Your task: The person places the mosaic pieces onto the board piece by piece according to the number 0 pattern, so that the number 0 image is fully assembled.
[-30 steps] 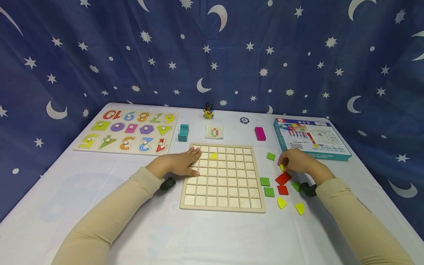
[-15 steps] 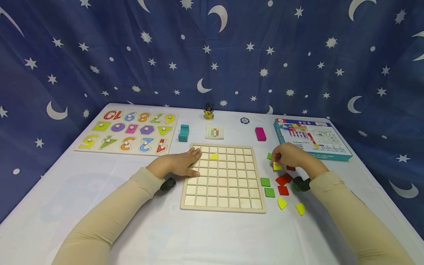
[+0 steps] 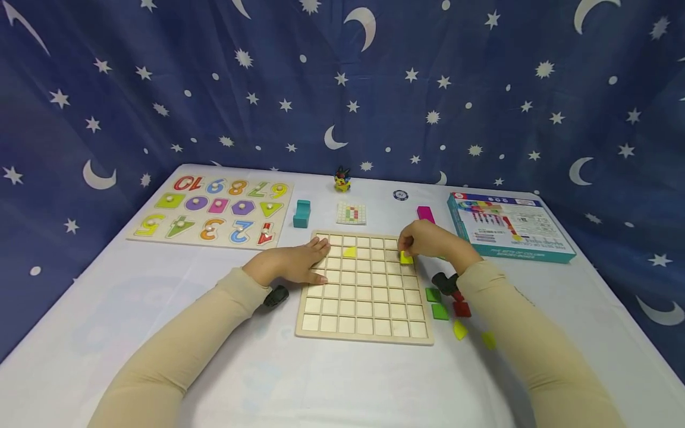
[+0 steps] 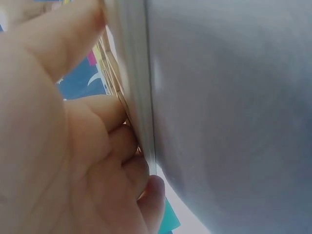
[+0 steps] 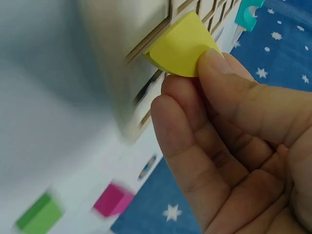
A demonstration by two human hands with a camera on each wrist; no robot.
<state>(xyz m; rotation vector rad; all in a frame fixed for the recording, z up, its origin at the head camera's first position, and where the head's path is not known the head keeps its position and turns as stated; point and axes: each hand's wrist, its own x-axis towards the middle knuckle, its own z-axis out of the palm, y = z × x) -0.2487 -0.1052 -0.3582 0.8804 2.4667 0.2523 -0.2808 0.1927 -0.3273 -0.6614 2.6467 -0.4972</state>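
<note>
A wooden grid board (image 3: 364, 340) lies flat on the table in the head view. My left hand (image 3: 291, 263) rests on its left edge, fingers spread over the frame and outer cells. Between thumb and fingertips my right hand (image 3: 434, 242) pinches a yellow quarter-circle tile (image 5: 183, 46), over the board's far right cells. Whether the tile touches the board I cannot tell. Another yellow quarter-circle tile (image 3: 349, 252) sits in a cell near the far left. Loose green tiles (image 3: 440, 312), red tiles (image 3: 462, 309) and yellow tiles (image 3: 460, 330) lie right of the board, partly hidden by my right arm.
Behind the board are a small pattern card (image 3: 351, 213), a teal block (image 3: 302, 214), a magenta block (image 3: 425, 214), a toy figure (image 3: 342, 179) and a chip (image 3: 400, 195). A number puzzle (image 3: 211, 213) lies far left, a box (image 3: 511, 226) far right.
My right hand has picked up a yellow tile from the loose pieces and carried it left to the board's far right corner area. My left hand has stayed on the board.
</note>
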